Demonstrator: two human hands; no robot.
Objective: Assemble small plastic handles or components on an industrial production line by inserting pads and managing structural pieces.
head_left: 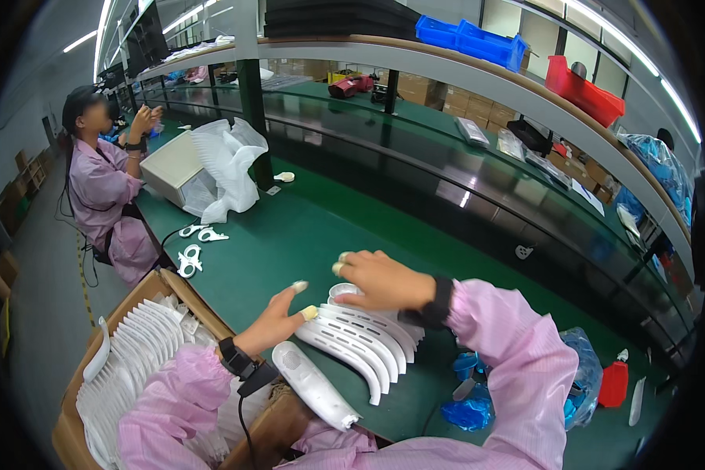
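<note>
My left hand (274, 319) is open over the green bench, thumb and forefinger apart, with pale covers on the fingertips. It is near the left end of a fanned row of curved white plastic pieces with slots (360, 345). My right hand (388, 283) reaches over the far end of that row, fingers stretched to the left and nothing visible between them. Beneath its thumb is a round white end (342, 291), partly covered; I cannot tell whether they touch. A long white plastic shell (309, 382) with a dotted round end lies closest to me, below my left hand.
A cardboard box (66, 427) of curved white parts stands at my left. Small white ring-shaped parts (189, 261) lie beyond it, near a tilted bin (168, 168) with white wrapping. Blue plastic bags (468, 411) and a red bottle (613, 384) sit right. A co-worker (106, 176) sits far left.
</note>
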